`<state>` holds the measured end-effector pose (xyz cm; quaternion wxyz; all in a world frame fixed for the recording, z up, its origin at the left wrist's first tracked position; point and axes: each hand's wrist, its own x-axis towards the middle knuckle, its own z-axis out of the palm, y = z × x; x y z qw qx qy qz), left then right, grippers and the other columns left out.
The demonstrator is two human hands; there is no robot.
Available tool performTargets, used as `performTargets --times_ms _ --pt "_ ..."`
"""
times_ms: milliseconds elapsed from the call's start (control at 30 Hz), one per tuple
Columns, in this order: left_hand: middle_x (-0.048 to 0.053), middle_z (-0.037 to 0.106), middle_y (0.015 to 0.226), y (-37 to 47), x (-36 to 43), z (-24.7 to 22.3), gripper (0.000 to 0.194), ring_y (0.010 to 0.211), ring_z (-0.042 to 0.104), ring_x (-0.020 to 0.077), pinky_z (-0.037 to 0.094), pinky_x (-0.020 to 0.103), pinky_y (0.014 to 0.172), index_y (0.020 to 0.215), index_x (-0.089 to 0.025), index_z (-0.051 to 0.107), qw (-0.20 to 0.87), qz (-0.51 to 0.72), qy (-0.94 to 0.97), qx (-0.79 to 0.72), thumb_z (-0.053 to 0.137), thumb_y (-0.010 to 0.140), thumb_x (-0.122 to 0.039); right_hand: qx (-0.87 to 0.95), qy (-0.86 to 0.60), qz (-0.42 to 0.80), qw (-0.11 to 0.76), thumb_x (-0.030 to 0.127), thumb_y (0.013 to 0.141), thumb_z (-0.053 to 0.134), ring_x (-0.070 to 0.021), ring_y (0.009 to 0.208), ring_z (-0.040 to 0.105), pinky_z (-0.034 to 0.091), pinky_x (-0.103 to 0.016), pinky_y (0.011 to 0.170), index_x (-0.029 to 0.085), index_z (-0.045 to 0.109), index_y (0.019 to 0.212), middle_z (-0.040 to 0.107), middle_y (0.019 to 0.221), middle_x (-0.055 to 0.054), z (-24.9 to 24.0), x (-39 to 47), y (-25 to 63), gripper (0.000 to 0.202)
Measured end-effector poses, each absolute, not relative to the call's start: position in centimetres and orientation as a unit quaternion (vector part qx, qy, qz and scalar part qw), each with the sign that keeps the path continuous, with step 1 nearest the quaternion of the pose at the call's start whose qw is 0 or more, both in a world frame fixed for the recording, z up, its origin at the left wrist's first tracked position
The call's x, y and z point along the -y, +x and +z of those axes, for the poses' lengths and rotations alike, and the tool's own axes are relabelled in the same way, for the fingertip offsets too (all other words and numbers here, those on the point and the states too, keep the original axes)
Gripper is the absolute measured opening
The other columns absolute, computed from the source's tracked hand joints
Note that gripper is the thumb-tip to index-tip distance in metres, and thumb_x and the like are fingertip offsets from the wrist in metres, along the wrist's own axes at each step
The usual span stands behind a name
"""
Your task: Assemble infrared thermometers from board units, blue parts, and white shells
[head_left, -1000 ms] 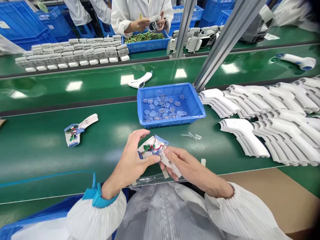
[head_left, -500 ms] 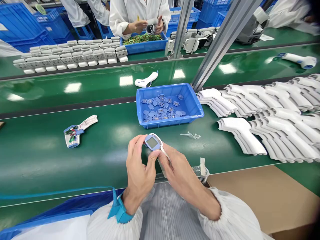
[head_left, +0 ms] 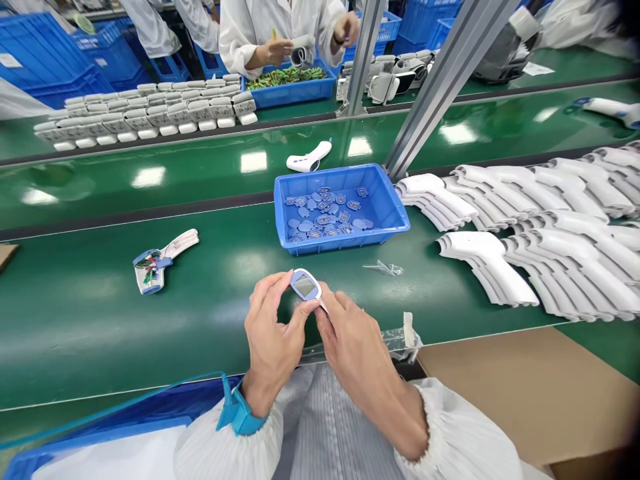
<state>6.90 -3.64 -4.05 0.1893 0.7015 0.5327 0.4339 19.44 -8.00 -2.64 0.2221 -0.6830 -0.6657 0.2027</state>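
Between my hands is a white handheld thermometer with a blue-framed grey display facing up. My left hand pinches the display end between thumb and fingers, and a blue wrist strap sits below it. My right hand wraps round the handle, which it mostly hides. Beyond them stands a blue tray holding many small blue display frames. Over to the left lies an opened thermometer half, its wires and blue inner parts showing. A few thin clear plastic bits lie right of my hands.
Stacked white thermometer shells fill the right side of the bench. A metal post rises behind the tray. One thermometer lies on the green belt. Across it, a co-worker handles a grey-white part beside rows of devices.
The thermometers on the belt have shifted right. My hands still hold the thermometer, the right one now covering more of the handle. The co-worker's one hand has moved off the grey-white part.
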Motion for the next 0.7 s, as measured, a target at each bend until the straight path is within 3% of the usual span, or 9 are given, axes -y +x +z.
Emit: performTargets --times_ms 167,333,533,633,700 --pt "0.004 0.067 0.114 5.8 1.9 -3.6 0.036 0.108 0.062 0.0227 0.048 0.036 0.096 0.100 -0.021 0.069 0.314 0.403 0.688 -0.515 0.087 0.070 -0.030 0.688 -0.644 0.238 0.233 0.018 0.101 0.037 -0.0160 0.059 0.052 0.031 -0.028 0.053 0.017 0.058 0.127 0.061 0.082 -0.004 -2.3 8.0 20.9 0.033" --pt "0.003 0.069 0.102 5.1 1.1 -2.3 0.031 0.094 0.063 0.0191 0.049 0.030 0.085 0.107 -0.019 0.066 0.563 0.289 0.657 -0.410 0.075 0.084 -0.039 0.694 -0.545 0.367 0.293 0.025 0.104 0.041 -0.0148 0.071 0.054 0.042 -0.028 0.067 0.025 0.062 0.125 0.064 0.085 -0.001 -1.0 7.8 23.8 0.030" --pt "0.001 0.067 0.085 6.8 2.2 -2.4 0.026 0.078 0.058 0.0147 0.046 0.026 0.071 0.097 -0.018 0.067 0.571 0.279 0.630 -0.446 0.065 0.091 -0.042 0.689 -0.544 0.407 0.253 0.032 0.106 0.036 -0.0142 0.069 0.056 0.046 -0.027 0.064 0.026 0.065 0.121 0.065 0.080 0.001 -0.7 8.1 25.0 0.033" --pt "0.002 0.068 0.087 7.3 2.6 -2.9 0.028 0.079 0.060 0.0153 0.046 0.026 0.072 0.097 -0.017 0.067 0.596 0.249 0.612 -0.457 0.063 0.093 -0.044 0.680 -0.595 0.334 0.268 0.039 0.102 0.047 -0.0169 0.088 0.065 0.052 -0.030 0.074 0.028 0.067 0.120 0.071 0.101 -0.003 -1.0 8.4 27.6 0.029" --pt "0.002 0.070 0.091 7.3 2.8 -3.0 0.027 0.082 0.062 0.0163 0.047 0.026 0.073 0.101 -0.018 0.066 0.611 0.235 0.602 -0.457 0.064 0.092 -0.043 0.652 -0.673 0.171 0.303 0.045 0.097 0.056 -0.0225 0.105 0.066 0.053 -0.036 0.084 0.027 0.067 0.121 0.069 0.119 -0.008 -1.4 8.8 31.3 0.032"
